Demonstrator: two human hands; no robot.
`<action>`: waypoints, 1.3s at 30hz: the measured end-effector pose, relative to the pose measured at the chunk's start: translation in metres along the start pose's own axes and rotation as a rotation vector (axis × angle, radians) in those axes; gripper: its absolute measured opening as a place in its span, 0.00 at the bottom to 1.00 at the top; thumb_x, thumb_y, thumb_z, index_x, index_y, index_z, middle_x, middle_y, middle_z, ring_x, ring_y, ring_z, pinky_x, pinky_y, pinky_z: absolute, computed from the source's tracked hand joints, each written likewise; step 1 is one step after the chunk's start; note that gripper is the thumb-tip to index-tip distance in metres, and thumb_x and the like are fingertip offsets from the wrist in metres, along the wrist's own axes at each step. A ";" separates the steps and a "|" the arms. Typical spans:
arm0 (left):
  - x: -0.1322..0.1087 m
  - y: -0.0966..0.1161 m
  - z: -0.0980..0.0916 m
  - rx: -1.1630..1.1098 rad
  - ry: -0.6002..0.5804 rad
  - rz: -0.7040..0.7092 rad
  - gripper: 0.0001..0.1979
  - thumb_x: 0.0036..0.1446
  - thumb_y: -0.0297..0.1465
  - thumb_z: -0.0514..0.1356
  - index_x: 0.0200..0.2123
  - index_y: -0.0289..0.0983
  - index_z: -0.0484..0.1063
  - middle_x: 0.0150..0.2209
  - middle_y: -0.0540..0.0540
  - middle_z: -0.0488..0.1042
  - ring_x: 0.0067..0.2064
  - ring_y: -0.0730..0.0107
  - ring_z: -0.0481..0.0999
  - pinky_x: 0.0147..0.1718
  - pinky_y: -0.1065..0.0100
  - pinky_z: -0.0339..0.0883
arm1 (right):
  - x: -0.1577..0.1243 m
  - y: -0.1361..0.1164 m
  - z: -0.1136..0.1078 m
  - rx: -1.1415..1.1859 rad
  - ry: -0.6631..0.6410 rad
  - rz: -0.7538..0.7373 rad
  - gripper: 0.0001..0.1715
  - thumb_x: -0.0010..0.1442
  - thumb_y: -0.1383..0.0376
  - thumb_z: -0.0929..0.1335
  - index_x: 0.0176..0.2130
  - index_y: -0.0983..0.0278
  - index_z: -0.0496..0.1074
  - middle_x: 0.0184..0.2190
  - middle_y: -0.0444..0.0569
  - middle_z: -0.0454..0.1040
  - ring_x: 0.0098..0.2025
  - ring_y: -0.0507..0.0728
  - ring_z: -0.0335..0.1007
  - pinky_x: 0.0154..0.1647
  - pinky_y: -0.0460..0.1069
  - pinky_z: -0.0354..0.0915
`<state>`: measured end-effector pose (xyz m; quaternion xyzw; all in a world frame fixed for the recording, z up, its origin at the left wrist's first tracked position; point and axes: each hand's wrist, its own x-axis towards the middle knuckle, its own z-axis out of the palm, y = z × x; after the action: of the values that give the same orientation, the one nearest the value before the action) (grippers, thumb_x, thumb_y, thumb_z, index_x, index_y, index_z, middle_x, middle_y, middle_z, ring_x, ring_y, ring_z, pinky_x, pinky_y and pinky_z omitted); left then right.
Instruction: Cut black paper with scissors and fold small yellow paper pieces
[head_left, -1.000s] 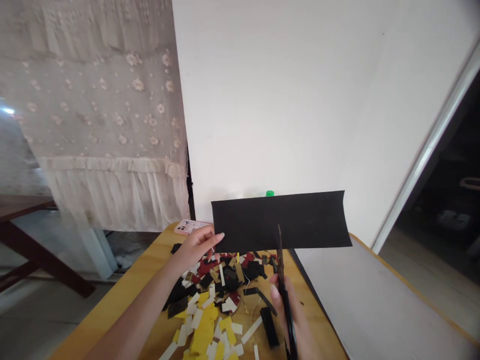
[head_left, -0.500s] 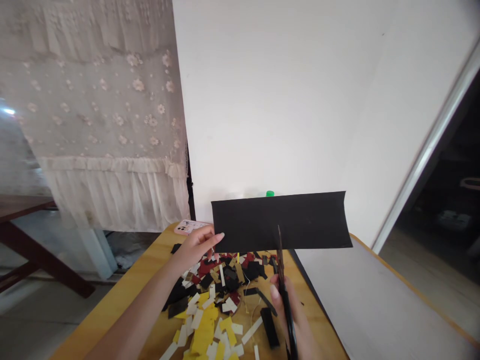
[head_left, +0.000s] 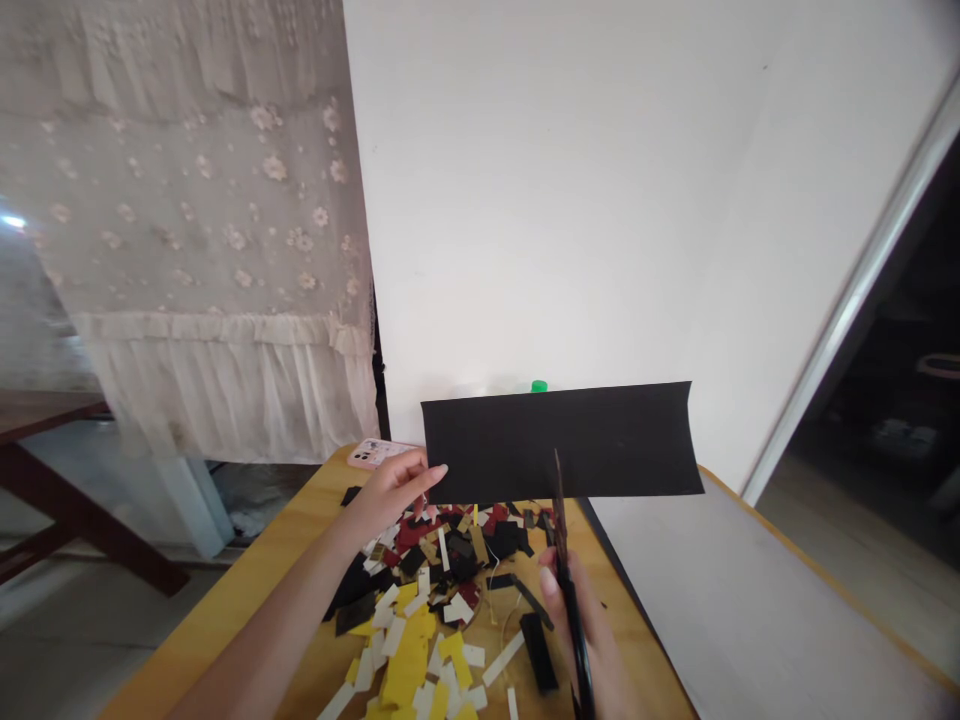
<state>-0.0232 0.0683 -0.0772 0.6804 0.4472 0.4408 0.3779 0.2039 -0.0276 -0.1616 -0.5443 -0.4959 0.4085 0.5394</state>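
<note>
A long black sheet of card (head_left: 495,445) is held up above the table, slightly curved at its right end. My left hand (head_left: 405,482) pinches its lower left corner between thumb and fingers. My right hand (head_left: 589,610) is closed around black-handled scissors (head_left: 564,560), which point upward. Their blade tip lies in front of the card's lower edge, near its middle; whether the blades have cut into it I cannot tell. Below the card, a pile of cut paper scraps (head_left: 409,660) in yellow, white, black, red and tan spreads over the wooden table (head_left: 247,570).
A phone in a pink case (head_left: 375,452) lies at the table's far left corner. Behind the card shows a green cap (head_left: 539,386). A grey-white board (head_left: 750,590) covers the table's right side. A white wall (head_left: 585,200) and a lace curtain (head_left: 217,220) stand beyond.
Hardly anything differs. The card, the scissors and both hands keep the same places; the whole view has shifted very slightly.
</note>
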 end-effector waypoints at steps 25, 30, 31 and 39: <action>0.000 0.003 -0.002 0.026 0.031 0.015 0.27 0.50 0.56 0.62 0.22 0.40 0.59 0.17 0.57 0.65 0.18 0.70 0.72 0.19 0.71 0.60 | 0.000 -0.006 -0.001 -0.032 0.024 -0.009 0.32 0.60 0.38 0.62 0.47 0.60 0.71 0.50 0.52 0.76 0.61 0.69 0.65 0.55 0.55 0.67; 0.000 0.003 -0.002 0.032 0.037 0.010 0.28 0.49 0.57 0.62 0.21 0.41 0.59 0.16 0.57 0.65 0.18 0.69 0.72 0.18 0.71 0.59 | 0.001 -0.006 -0.001 -0.031 0.035 0.031 0.34 0.60 0.37 0.62 0.49 0.60 0.70 0.54 0.53 0.74 0.65 0.70 0.60 0.58 0.56 0.65; 0.000 0.003 -0.002 0.033 0.038 0.009 0.28 0.49 0.57 0.62 0.21 0.41 0.59 0.16 0.57 0.65 0.18 0.69 0.72 0.18 0.71 0.59 | 0.001 -0.005 -0.001 -0.030 0.031 0.032 0.35 0.60 0.37 0.62 0.49 0.60 0.70 0.55 0.53 0.74 0.65 0.70 0.60 0.58 0.57 0.65; 0.000 0.003 -0.002 0.041 0.039 0.001 0.26 0.51 0.55 0.62 0.22 0.41 0.59 0.16 0.57 0.65 0.18 0.70 0.72 0.18 0.72 0.58 | 0.001 -0.003 -0.002 -0.034 0.010 0.071 0.35 0.59 0.37 0.62 0.50 0.60 0.70 0.57 0.54 0.73 0.66 0.68 0.60 0.62 0.58 0.62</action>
<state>-0.0242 0.0675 -0.0740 0.6794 0.4633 0.4448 0.3548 0.2062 -0.0268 -0.1586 -0.5726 -0.4803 0.4165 0.5176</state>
